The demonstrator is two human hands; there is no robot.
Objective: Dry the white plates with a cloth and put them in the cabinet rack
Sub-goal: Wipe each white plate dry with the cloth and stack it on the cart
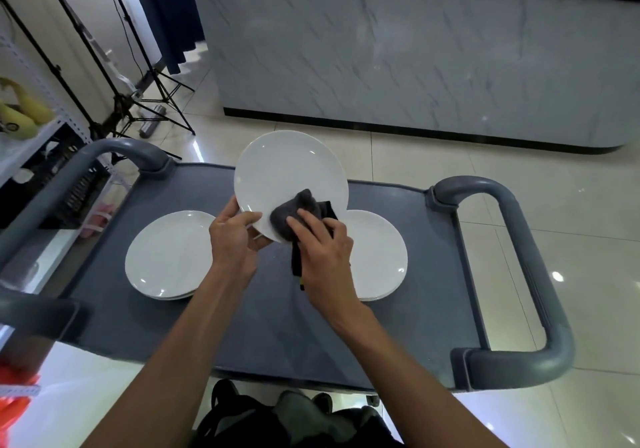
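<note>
**Plate in hand, cloth working its lower edge**

Head view: plate (289,173) held up, tilted toward me, above the grey cart (138,326). My left hand (233,239) grips its lower-left rim, thumb on the face, fingers curled behind. My right hand (323,257) presses the dark cloth (294,213) against the plate's lower face, fingers bent over the cloth and clamping it there; a strip of it hangs down past my palm.

Two stacks of white plates wait on the cart: the left stack (169,255) and the right stack (381,257), partly hidden by my right hand. No cabinet rack shows in this view.

My worry is the one-handed rim grip: if the plate is wet, a hard wipe could twist it loose, and it would drop onto the stacks just below and chip them.
</note>
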